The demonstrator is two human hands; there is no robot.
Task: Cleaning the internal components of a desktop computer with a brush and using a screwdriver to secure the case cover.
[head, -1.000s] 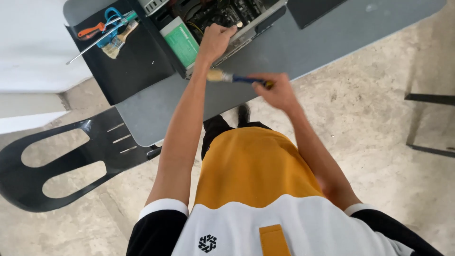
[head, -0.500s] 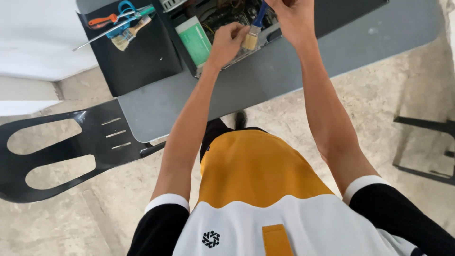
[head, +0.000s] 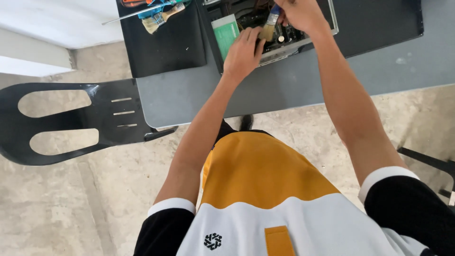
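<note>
While I look straight down past my shirt [head: 265, 189], my right hand [head: 301, 14] is up at the far edge of the desk [head: 294, 90], fingers curled tight around a brush [head: 270, 23]. Its blue handle runs up under my fingers, and the pale bristles point down into the open computer case [head: 275, 33], just beside the knuckles of my other hand. My left hand [head: 242, 52] rests palm down on the near edge of the case, fingers loosely bent over the metal rim; I cannot tell whether they grip anything. A green card [head: 226, 34] lies in the case just left of that hand.

Left of the case a black mat [head: 163, 47] covers the desk's left corner. At the mat's far edge lie a second brush [head: 159, 21] with a pale handle, a thin metal rod [head: 132, 14], and tools with blue and orange grips, too cut off by the frame to tell apart. A black panel [head: 379, 19] lies on the desk right of the case.

Below the desk's left edge stands a black chair [head: 71, 118], its back with two big cutouts, on the concrete floor [head: 57, 208].
</note>
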